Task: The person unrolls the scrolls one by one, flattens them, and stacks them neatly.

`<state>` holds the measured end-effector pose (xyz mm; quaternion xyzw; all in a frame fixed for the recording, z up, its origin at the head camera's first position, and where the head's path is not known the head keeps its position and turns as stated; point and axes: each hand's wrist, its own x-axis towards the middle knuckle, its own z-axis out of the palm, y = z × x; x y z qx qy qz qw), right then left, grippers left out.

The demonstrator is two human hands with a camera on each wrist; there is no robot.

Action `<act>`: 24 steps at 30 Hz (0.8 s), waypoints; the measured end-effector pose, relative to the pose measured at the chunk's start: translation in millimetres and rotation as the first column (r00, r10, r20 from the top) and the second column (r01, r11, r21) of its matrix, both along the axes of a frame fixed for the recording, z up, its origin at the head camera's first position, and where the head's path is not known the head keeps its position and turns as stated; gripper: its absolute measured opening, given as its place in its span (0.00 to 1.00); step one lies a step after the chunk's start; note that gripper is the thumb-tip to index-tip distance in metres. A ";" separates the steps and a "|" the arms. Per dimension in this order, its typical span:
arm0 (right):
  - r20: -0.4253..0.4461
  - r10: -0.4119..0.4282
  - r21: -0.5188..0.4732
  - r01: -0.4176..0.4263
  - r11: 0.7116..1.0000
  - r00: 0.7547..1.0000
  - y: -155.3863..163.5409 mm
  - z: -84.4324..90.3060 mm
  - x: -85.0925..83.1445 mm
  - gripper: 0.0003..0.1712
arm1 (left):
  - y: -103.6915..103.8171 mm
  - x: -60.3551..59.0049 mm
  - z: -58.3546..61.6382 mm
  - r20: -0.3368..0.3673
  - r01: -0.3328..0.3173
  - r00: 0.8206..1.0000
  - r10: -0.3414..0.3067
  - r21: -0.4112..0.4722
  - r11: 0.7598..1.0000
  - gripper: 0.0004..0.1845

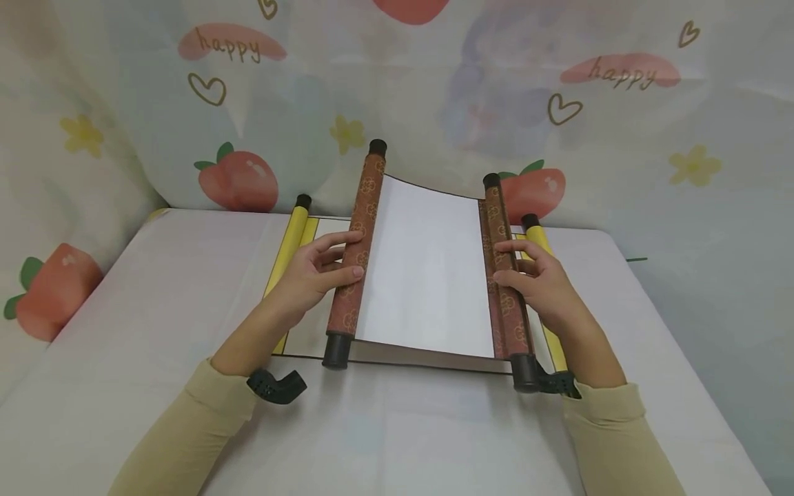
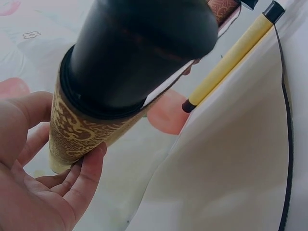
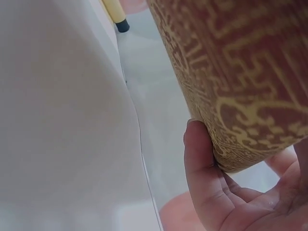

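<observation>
A brown scroll with a gold pattern lies half unrolled, with a blank white sheet (image 1: 428,269) stretched between its two rolls. My left hand (image 1: 319,267) grips the left roll (image 1: 346,310), fingers over the top; its far end is raised off the table. In the left wrist view my left hand (image 2: 43,192) pinches this roll (image 2: 77,134) just behind its black end cap. On the other side, my right hand (image 1: 527,274) holds the right roll (image 1: 511,324). The right wrist view shows my right hand (image 3: 211,192) cupped against that roll (image 3: 240,72).
Under the brown scroll lies a second, opened scroll with yellow rollers, one at the left (image 1: 291,238) and one at the right (image 1: 538,238). Everything rests on a white-covered table (image 1: 155,310). A printed cloth with peaches and "happy" (image 1: 238,182) hangs behind.
</observation>
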<state>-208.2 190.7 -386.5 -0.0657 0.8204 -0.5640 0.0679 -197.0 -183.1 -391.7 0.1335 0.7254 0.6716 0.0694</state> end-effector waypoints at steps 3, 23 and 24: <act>-0.001 0.001 -0.011 -0.001 1.000 1.000 1.1 0.2 -0.1 0.26 | 0.4 0.0 1.1 -0.002 -0.003 1.000 0.003 -0.004 1.000 0.30; -0.043 0.004 -0.038 -0.006 0.999 0.999 9.9 -0.3 -3.6 0.24 | 1.5 -2.1 -1.8 -0.002 -0.031 1.000 0.031 -0.010 0.999 0.30; -0.041 0.002 -0.037 -0.004 0.999 0.999 10.3 -0.1 -3.7 0.24 | 1.5 -2.0 -1.7 -0.002 -0.033 0.999 0.033 -0.011 0.999 0.29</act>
